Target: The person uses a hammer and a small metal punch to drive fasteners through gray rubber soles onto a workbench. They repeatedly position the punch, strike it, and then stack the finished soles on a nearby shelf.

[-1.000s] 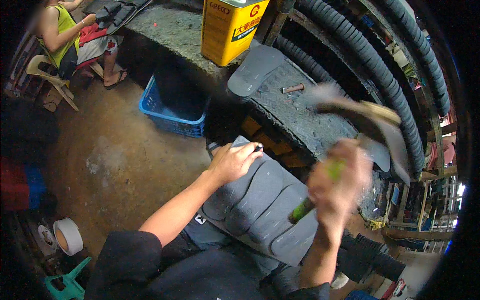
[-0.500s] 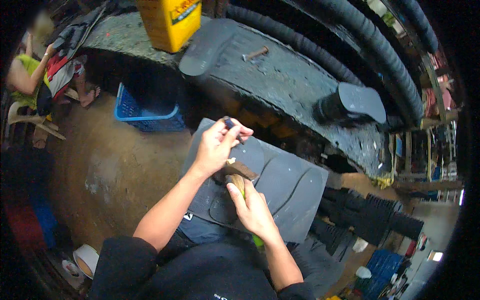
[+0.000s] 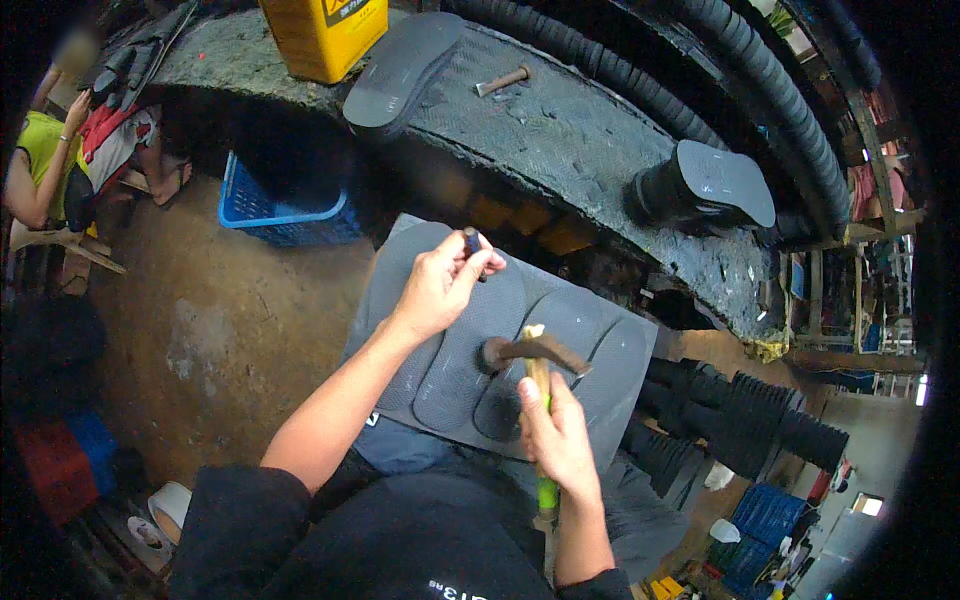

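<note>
The left hand (image 3: 440, 285) pinches a small dark punch (image 3: 471, 241) upright above the grey rubber sheet (image 3: 600, 380), which lies across the lap for support. The right hand (image 3: 556, 440) grips a hammer (image 3: 537, 352), its head resting on the sheet.

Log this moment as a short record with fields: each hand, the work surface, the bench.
left hand: pinches a small dark punch-like tool upright over the sheet
right hand: grips a hammer by its green-ended handle, head down by the sheet
work surface: grey rubber sheet with sole-shaped outlines, on the lap
bench: holds a yellow can, a loose grey sole, a second hammer, a boot sole-up
floor: blue basket
</note>
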The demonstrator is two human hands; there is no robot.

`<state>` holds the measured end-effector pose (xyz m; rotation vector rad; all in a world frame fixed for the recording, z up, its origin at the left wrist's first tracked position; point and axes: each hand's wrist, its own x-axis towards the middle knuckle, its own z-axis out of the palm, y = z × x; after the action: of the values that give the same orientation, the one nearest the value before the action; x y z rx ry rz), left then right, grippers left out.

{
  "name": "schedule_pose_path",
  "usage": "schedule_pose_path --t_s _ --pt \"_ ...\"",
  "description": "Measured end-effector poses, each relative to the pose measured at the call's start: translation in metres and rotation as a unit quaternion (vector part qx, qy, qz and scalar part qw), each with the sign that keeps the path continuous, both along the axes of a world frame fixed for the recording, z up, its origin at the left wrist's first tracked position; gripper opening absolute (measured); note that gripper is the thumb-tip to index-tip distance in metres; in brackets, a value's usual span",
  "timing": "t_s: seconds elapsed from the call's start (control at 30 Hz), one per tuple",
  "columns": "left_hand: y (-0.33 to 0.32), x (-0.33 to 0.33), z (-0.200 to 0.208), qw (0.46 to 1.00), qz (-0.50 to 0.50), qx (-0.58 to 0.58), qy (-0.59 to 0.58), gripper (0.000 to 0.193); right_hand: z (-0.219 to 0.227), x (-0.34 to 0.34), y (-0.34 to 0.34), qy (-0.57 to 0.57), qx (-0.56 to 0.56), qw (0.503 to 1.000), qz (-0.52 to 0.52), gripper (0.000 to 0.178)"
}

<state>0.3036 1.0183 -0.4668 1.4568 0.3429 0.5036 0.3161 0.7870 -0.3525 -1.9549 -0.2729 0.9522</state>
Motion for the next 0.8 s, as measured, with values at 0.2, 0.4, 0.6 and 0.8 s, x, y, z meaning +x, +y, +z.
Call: schedule_pose_path --t_s 0.2,0.4,0.6,0.8 --pt "-0.004 -0.004 0.010 0.969 0.030 0.240 -0.042 0.009 0.103 0.034 0.033 -0.177 0.289 0.936 -0.094 0.043" --pt "-0.005 -0.001 -0.001 0.961 0.023 0.276 -0.005 0.018 0.082 0.065 0.078 -0.218 -0.105 0.949 0.202 0.036" --pt "0.010 0.000 0.014 0.993 0.000 -0.114 0.014 0.019 0.014 0.018 0.023 -0.109 -0.176 0.950 0.233 0.048" --pt "-0.026 0.027 0.034 0.977 -0.105 -0.182 -0.040 0.017 -0.027 -0.003 -0.015 0.077 0.071 0.994 0.029 0.037"
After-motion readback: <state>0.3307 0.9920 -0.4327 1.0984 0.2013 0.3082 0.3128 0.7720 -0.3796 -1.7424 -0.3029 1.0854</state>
